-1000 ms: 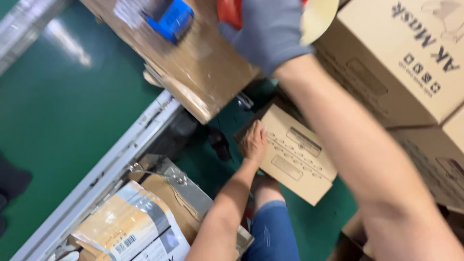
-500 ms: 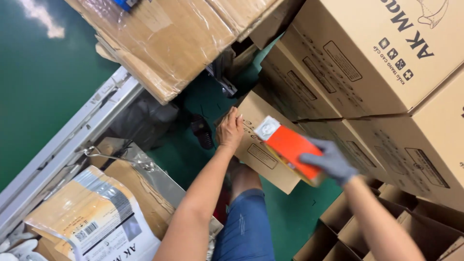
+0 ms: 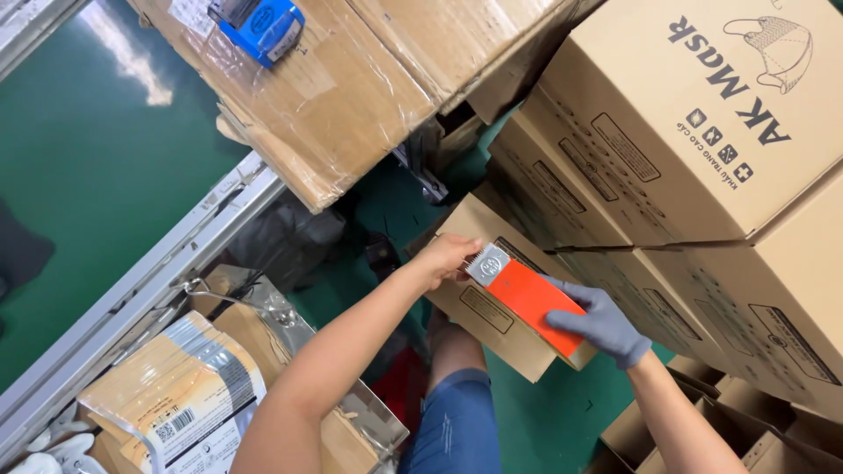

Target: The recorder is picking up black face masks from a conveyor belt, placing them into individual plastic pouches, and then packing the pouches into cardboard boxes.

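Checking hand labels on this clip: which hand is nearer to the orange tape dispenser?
Right. The gloved right hand grips the orange tape dispenser by its lower end. The bare left hand rests on the small cardboard box, just beside the dispenser's toothed metal tip.

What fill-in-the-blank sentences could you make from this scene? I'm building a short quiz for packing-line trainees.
1. The right hand, which holds the orange tape dispenser, wears a grey ____.
2. The bare left hand rests on a small ____ box.
3. The floor is coloured ____.
4. On the plastic-wrapped carton at the top lies a ____ tool.

Missing words: glove; cardboard; green; blue
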